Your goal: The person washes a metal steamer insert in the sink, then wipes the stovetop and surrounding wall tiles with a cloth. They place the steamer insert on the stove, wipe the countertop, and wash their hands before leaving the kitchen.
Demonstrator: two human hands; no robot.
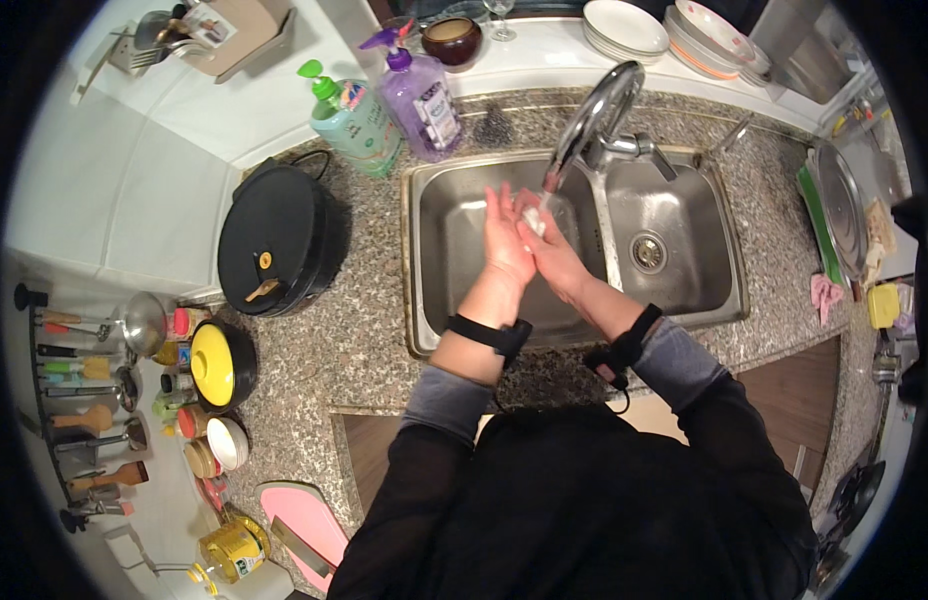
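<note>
Both hands are together over the left basin of a stainless steel double sink, just below the spout of a chrome faucet. My left hand has its palm up and its fingers extended, with nothing seen gripped in it. My right hand lies against its side, partly curled, with a small patch of white foam or a white piece at its fingers; which of these it is, I cannot tell. A thin stream of water seems to fall from the spout onto the right fingers. Black bands circle both wrists.
Two pump bottles, green and purple, stand behind the sink's left corner. A black electric pan sits left. Stacked plates line the back ledge. A knife rests on a pink cutting board. A pot lid stands at right.
</note>
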